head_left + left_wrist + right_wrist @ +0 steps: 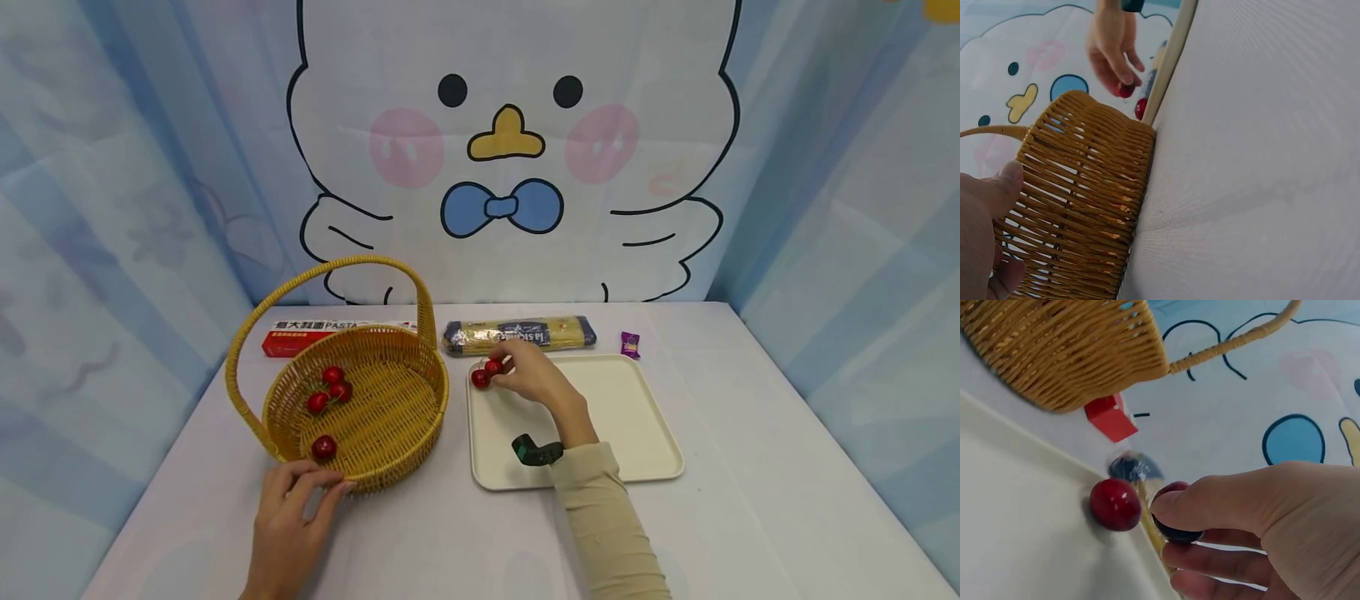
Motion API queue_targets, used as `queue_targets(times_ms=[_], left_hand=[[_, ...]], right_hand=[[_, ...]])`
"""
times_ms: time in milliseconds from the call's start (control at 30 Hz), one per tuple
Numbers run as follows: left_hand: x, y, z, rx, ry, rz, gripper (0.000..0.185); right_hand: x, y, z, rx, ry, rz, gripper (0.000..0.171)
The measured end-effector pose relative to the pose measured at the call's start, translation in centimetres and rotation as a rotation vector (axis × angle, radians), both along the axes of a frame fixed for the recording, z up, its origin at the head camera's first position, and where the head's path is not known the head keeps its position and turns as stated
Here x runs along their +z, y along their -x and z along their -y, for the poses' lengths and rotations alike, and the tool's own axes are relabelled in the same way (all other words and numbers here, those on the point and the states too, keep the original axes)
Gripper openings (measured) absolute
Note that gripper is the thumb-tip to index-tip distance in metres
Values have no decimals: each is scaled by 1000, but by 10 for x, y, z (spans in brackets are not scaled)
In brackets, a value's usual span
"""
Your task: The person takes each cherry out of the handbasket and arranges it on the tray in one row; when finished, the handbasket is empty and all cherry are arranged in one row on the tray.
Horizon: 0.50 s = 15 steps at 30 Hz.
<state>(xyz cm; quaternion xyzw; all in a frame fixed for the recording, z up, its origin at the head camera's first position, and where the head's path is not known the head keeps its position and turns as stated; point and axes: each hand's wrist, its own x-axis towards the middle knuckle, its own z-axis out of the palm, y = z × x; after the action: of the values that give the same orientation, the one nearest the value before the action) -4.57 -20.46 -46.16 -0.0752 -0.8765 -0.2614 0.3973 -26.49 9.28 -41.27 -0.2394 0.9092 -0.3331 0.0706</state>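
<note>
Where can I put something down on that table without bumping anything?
Right of the cream tray, the white table is bare up to the curtain. The near side is bare between the left hand and right sleeve too. It's crowded at the tray's far-left corner, where the right hand pinches one of two cherries near the yellow packet.

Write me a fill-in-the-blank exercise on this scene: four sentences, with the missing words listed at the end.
1. The wicker basket holds ____ cherries.
2. The person's ____ hand pinches a cherry at the cream tray.
3. The ____ hand holds the basket.
4. The small wrapped candy near the tray's far edge is mostly ____ in colour.

Missing words: four; right; left; purple.
</note>
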Motion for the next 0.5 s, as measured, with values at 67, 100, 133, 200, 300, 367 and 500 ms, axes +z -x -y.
queue_targets(times_ms=[67, 100, 133, 200, 300, 367, 500], left_hand=[[1, 0, -1, 8, 1, 10, 32], [1, 0, -1, 12, 1, 15, 31], [2, -1, -1, 13, 0, 17, 30], [2, -1, -1, 16, 0, 20, 30], [3, -1, -2, 16, -4, 21, 30], [3, -1, -2, 22, -5, 28, 30], [3, -1, -3, 37, -7, 49, 29]], right_hand=[[-4, 2, -2, -19, -1, 19, 36], [-6, 3, -2, -31, 1, 33, 36], [-8, 4, -3, -43, 2, 46, 36], [-11, 6, -4, -62, -2, 55, 35], [-17, 8, -6, -93, -15, 59, 35], [-20, 10, -6, -107, -25, 55, 35], [-24, 12, -7, -122, -44, 58, 37]])
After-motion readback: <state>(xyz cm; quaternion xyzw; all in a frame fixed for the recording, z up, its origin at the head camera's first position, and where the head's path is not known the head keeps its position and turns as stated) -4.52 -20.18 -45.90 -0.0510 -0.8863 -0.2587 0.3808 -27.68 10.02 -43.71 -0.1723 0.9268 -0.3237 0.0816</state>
